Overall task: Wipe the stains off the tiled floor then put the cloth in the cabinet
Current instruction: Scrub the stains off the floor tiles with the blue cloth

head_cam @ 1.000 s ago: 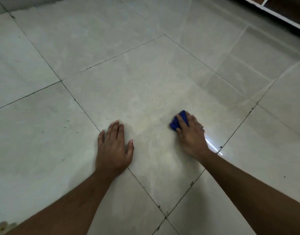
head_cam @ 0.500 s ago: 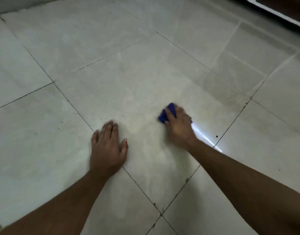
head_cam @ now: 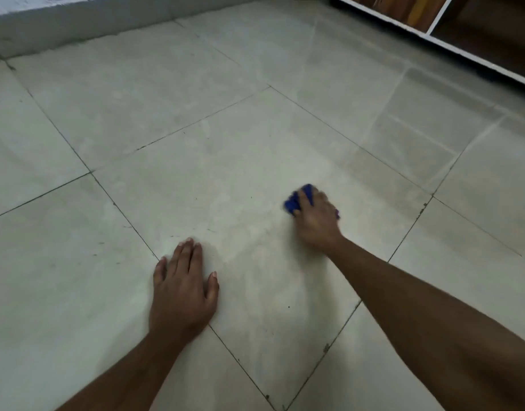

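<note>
I note the right hand (head_cam: 317,221) pressed down on the cloth (head_cam: 298,200), a small bunched blue wad lying on the tiled floor (head_cam: 255,137). The grip here is closed over the cloth: the fingers curl across its top, and only its far-left edge shows beyond the fingertips. The hand is blurred, so I cannot make out how each finger sits.

The left hand (head_cam: 182,292) lies flat, palm down and fingers together, holding nothing. It rests on the same large tile as the cloth, nearer to me and to the left, with its outer edge on a grout line. I judge it to be a prop for body weight, not a working hand.

The relation that governs what follows: the cloth sits at the far right part of this tile, and the dull, yellowish smear (head_cam: 255,262) lies between the two hands and toward me. From the grip, then, the uncleaned patch runs back and to the left, toward the left hand. Small dark specks also show near the grout lines.

The cabinet (head_cam: 433,28) stands at the top right, white-framed with open dark compartments, well apart from the cloth and on the right hand's side. I judge that hand better placed to carry the cloth there. Wiping appears unfinished; stowing has not begun.
</note>
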